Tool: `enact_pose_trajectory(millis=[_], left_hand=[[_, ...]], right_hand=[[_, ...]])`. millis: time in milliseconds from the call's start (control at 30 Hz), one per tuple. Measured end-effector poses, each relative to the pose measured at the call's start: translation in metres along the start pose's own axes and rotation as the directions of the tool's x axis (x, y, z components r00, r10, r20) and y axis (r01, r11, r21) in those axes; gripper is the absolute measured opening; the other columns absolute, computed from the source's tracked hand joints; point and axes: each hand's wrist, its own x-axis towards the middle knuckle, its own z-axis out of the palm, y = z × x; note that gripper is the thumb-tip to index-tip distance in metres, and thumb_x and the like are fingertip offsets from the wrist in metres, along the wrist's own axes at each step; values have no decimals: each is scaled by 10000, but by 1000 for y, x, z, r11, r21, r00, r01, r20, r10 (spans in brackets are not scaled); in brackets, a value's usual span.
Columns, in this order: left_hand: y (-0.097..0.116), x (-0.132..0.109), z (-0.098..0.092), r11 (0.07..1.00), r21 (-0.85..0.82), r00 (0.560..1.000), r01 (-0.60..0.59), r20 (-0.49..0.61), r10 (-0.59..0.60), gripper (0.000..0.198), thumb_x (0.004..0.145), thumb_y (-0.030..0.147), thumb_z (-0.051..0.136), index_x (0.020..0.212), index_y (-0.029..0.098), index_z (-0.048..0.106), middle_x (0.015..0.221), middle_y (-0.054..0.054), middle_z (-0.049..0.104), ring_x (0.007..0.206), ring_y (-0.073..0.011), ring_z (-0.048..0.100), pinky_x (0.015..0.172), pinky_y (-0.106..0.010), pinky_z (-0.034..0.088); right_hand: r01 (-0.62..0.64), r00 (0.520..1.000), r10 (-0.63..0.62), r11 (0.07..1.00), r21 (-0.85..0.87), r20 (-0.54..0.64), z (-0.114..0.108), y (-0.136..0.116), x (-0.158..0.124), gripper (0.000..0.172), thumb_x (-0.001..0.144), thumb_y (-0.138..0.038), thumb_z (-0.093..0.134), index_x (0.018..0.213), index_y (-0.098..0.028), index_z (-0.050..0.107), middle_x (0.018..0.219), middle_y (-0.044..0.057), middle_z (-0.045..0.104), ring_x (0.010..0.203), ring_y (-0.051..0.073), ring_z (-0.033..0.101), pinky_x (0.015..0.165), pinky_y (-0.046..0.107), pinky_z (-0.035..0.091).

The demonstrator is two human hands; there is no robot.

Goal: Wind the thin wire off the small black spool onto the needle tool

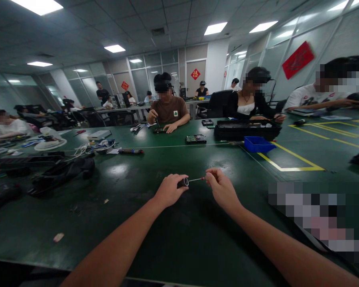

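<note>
In the middle of the head view, my left hand [170, 190] is closed around a short, dark cylinder [183, 183] with a pale ring at its round end. Opposite it, my right hand [221, 186] pinches a small screwdriver [196, 179] by its reddish handle end. The thin metal shaft points left, and its tip meets or lies very near the cylinder's end; I cannot tell whether it goes in. Both hands are raised above the green table [179, 247]. My fingers hide most of the screwdriver's handle and the cylinder's far side.
Beyond my hands lie a circuit-board device [196, 138], a blue bin [259, 144] and a long black case [247, 130]. To the left are a pen-like tool [131, 151], tangled cables [100, 146] and a black casing [64, 174]. Across the table, a co-worker [169, 107] handles a small device.
</note>
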Motion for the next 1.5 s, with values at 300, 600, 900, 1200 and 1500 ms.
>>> enact_pose_trajectory(millis=[300, 600, 900, 1200, 1500], left_hand=[[7, 4, -13, 988, 134, 994, -79, -60, 88, 393, 901, 219, 621, 1288, 280, 589, 1186, -45, 655, 1102, -240, 558, 982, -436, 400], [-4, 3, -6, 998, 36, 998, -53, -36, 54, 385, 867, 248, 672, 1248, 265, 623, 1133, -53, 681, 1044, -244, 582, 945, -427, 428], [2, 2, -6, 999, -3, 999, -46, -26, 46, 416, 852, 270, 697, 1261, 266, 621, 1085, -45, 692, 1000, -238, 588, 946, -424, 428], [2, 0, -7, 1000, -6, 1000, -23, -4, 23, 397, 876, 291, 666, 1268, 262, 613, 1100, -44, 686, 1011, -233, 587, 953, -432, 429], [1, 0, -6, 999, 16, 999, -32, -5, 32, 401, 862, 300, 684, 1257, 264, 621, 1082, -43, 691, 1004, -236, 592, 945, -428, 433]], right_hand=[[-388, 903, 418, 699, 600, 97, 0, 6, 13, 158, 849, -295, 637, 724, -198, 641, 663, 5, 565, 590, 131, 530, 690, 317, 543], [-252, 959, 282, 812, 526, 25, 4, 11, 8, 227, 767, -412, 744, 806, -199, 676, 760, 20, 635, 694, 146, 580, 699, 301, 528], [-207, 977, 214, 913, 353, 19, 3, 6, 6, 333, 765, -509, 705, 845, -187, 676, 788, 38, 658, 725, 176, 598, 723, 340, 503], [-129, 992, 128, 988, -80, -13, -5, -11, 0, 432, 841, -613, 587, 743, -198, 658, 573, -6, 595, 521, 149, 513, 531, 294, 373], [-78, 997, 72, 973, -217, -35, -7, -8, 0, 528, 830, -690, 551, 601, -216, 588, 497, -1, 572, 460, 153, 492, 498, 298, 349]])
